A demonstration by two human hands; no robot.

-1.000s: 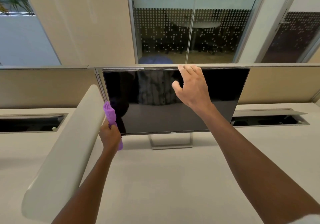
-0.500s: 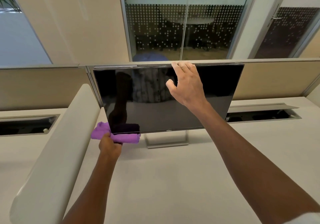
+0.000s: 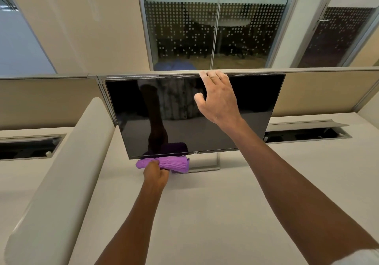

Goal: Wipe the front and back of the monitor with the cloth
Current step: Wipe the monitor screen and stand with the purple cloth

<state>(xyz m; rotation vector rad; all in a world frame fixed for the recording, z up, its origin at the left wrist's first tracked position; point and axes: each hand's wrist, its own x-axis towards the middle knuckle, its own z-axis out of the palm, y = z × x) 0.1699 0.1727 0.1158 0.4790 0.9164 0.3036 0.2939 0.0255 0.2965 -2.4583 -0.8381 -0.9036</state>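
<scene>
Cloth [image 3: 164, 162] in left hand [image 3: 155, 173]

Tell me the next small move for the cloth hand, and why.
Probably slide the purple cloth rightward along the monitor bottom edge. The left hand holds it left of the logo, so the right stretch looks unwiped, and the right hand steadies the top.

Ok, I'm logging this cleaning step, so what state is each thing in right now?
Black flat-screen monitor: switched off, upright on its stand.
Purple microfibre cloth: bunched, pressed along the monitor's bottom edge.
Left hand: closed on the cloth.
Right hand: open, fingers hooked over the monitor's top edge.
Desk cable hatch on the right: lid raised.
</scene>
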